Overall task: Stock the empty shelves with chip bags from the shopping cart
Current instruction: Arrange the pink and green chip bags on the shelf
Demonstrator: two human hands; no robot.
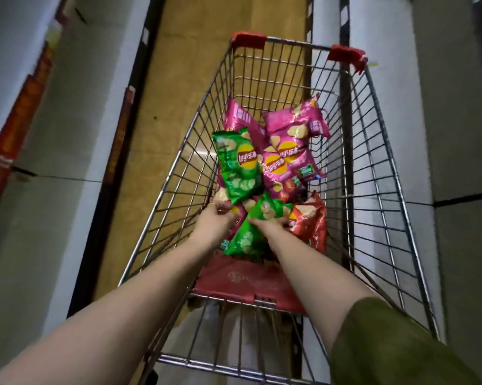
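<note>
Chip bags (282,173) lie heaped in the shopping cart (387,190), and both my hands are down among them. My left hand (219,218) pinches the lower edge of a green bag (238,165) standing above the heap; its badge reads "Lay's" beside Chinese characters. My right hand (267,222) grips a second green bag (245,240) at the cart's near end. Pink bags (292,134) with the same badge lie toward the cart's far end, and a red bag (312,223) lies by its right wall.
</note>
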